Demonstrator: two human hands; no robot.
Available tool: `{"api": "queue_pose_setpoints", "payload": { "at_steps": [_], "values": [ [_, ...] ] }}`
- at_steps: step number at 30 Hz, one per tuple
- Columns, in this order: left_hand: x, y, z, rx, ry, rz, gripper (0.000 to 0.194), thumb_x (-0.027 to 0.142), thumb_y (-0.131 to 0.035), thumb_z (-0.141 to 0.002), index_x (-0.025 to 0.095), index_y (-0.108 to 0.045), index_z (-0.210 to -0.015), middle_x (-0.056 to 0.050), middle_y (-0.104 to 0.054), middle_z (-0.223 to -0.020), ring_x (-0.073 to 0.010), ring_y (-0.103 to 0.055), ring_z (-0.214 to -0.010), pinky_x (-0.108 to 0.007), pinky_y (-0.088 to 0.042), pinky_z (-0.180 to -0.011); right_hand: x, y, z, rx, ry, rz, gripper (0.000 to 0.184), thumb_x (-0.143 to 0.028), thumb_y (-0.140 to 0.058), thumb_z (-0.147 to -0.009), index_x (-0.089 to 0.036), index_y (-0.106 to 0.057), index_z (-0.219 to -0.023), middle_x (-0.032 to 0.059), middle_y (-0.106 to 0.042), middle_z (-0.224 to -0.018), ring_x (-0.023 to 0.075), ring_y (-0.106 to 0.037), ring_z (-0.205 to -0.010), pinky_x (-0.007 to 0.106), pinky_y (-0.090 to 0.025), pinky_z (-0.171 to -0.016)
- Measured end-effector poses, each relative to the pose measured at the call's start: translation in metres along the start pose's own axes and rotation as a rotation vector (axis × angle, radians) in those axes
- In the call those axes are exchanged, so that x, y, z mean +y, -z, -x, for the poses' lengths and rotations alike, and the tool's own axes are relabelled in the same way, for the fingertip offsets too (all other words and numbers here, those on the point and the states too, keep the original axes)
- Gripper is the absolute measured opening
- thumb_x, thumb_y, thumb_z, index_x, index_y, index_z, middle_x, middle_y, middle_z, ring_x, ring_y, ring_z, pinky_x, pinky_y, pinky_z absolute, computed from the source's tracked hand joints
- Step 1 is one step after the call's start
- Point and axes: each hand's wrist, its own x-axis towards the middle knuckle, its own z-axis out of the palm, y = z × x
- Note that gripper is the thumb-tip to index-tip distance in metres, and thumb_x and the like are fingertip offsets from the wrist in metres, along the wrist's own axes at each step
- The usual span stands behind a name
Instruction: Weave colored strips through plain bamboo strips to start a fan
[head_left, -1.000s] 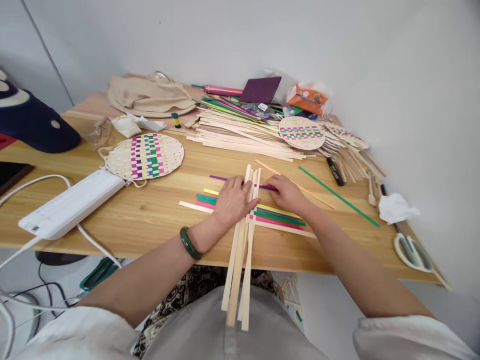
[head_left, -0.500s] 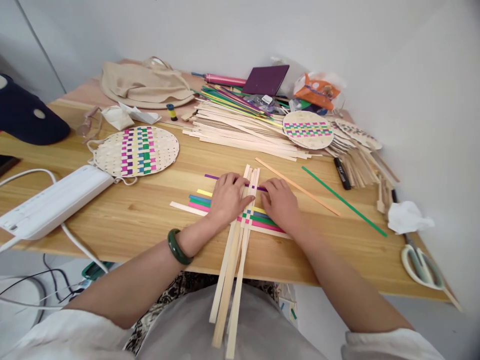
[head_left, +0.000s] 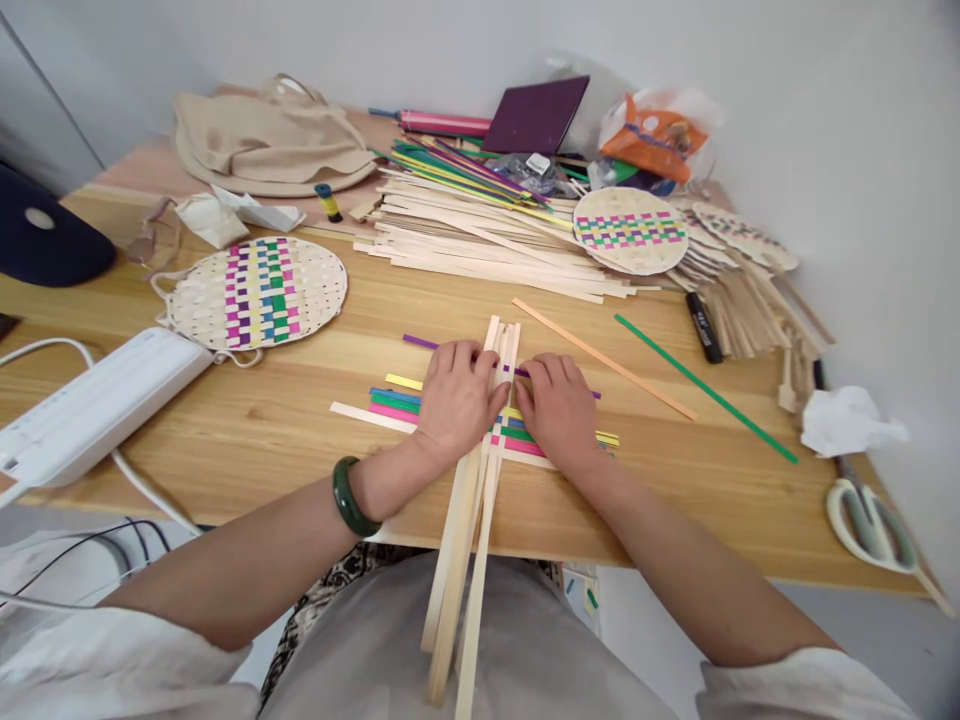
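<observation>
Several pale bamboo strips [head_left: 485, 540] run lengthwise from the table over my lap, crossed by pink, green, blue and yellow strips in a small weave [head_left: 498, 432]. A purple strip [head_left: 418, 342] crosses the far part of it, apart from the other coloured strips. My left hand [head_left: 459, 400] lies over the left side with curled fingers on the purple strip and its thumb over the pale strips. My right hand [head_left: 559, 408] grips the same strip on the right, fingers bent. Both palms hide parts of the coloured strips. A green bangle [head_left: 352, 497] is on my left wrist.
Loose orange [head_left: 600, 356] and green [head_left: 705, 388] strips lie to the right. Finished woven fans [head_left: 259, 292] lie left and far right. Behind are a pile of pale strips [head_left: 480, 250] and a cloth hat [head_left: 270, 145]. Scissors [head_left: 870, 525], a marker [head_left: 703, 328] and a power strip [head_left: 101, 405] are nearby.
The view has shifted slightly. My right hand has edged toward me along the weave's right side, and the purple strip's right end now shows beyond it. Both hands keep their grip.
</observation>
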Motion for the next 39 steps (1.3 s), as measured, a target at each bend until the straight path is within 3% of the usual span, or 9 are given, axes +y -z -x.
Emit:
{"api": "queue_pose_setpoints", "payload": {
  "at_steps": [15, 20, 25, 30, 33, 39],
  "values": [
    [0.009, 0.009, 0.001, -0.054, 0.003, -0.185, 0.027, 0.032, -0.045, -0.095, 0.013, -0.064, -0.099, -0.017, -0.059, -0.097, -0.0345, -0.053, -0.096, -0.047, -0.043, -0.084, -0.002, 0.002, 0.001, 0.005, 0.072, 0.02, 0.02, -0.027, -0.044, -0.095, -0.021, -0.058, -0.082, 0.0098, -0.063, -0.084, 0.0252, -0.05, -0.084, 0.037, -0.039, -0.076],
    [0.005, 0.008, 0.001, -0.002, -0.016, -0.167, 0.026, 0.029, -0.043, -0.095, 0.014, -0.064, -0.1, -0.016, -0.061, -0.1, -0.0338, -0.053, -0.099, -0.048, -0.042, -0.09, -0.005, 0.001, 0.001, -0.003, 0.061, 0.055, 0.024, -0.022, -0.04, -0.096, -0.02, -0.061, -0.082, 0.0103, -0.063, -0.085, 0.0249, -0.05, -0.085, 0.037, -0.037, -0.076],
    [-0.011, 0.013, 0.008, 0.063, -0.001, 0.005, 0.031, 0.027, -0.047, -0.094, 0.012, -0.061, -0.118, -0.015, -0.059, -0.119, -0.0306, -0.052, -0.112, -0.045, -0.041, -0.103, -0.001, 0.003, -0.013, -0.033, 0.074, 0.093, 0.027, -0.022, -0.04, -0.097, -0.018, -0.065, -0.087, 0.0116, -0.066, -0.09, 0.0255, -0.052, -0.089, 0.037, -0.039, -0.079],
    [-0.027, 0.015, 0.015, 0.023, -0.061, 0.076, 0.035, 0.028, -0.053, -0.092, 0.008, -0.06, -0.12, -0.017, -0.059, -0.123, -0.0302, -0.052, -0.117, -0.043, -0.043, -0.106, -0.004, 0.013, -0.025, -0.117, -0.065, 0.06, 0.022, -0.022, -0.045, -0.095, -0.017, -0.066, -0.092, 0.01, -0.068, -0.096, 0.0255, -0.055, -0.096, 0.035, -0.039, -0.076],
    [-0.028, 0.013, 0.014, 0.005, -0.142, 0.036, 0.038, 0.032, -0.058, -0.091, 0.007, -0.059, -0.12, -0.018, -0.059, -0.123, -0.0322, -0.05, -0.122, -0.046, -0.039, -0.11, -0.009, 0.012, -0.014, -0.067, -0.104, 0.079, 0.018, -0.022, -0.049, -0.093, -0.016, -0.066, -0.095, 0.0106, -0.067, -0.1, 0.0269, -0.054, -0.097, 0.036, -0.04, -0.078],
    [-0.023, 0.01, 0.01, -0.025, -0.195, -0.021, 0.045, 0.04, -0.056, -0.092, 0.008, -0.056, -0.122, -0.018, -0.059, -0.122, -0.0322, -0.052, -0.115, -0.044, -0.043, -0.103, -0.015, -0.005, 0.007, 0.101, -0.022, 0.089, 0.02, -0.022, -0.048, -0.094, -0.013, -0.063, -0.103, 0.0136, -0.066, -0.108, 0.0276, -0.049, -0.099, 0.039, -0.041, -0.088]
  ]
}}
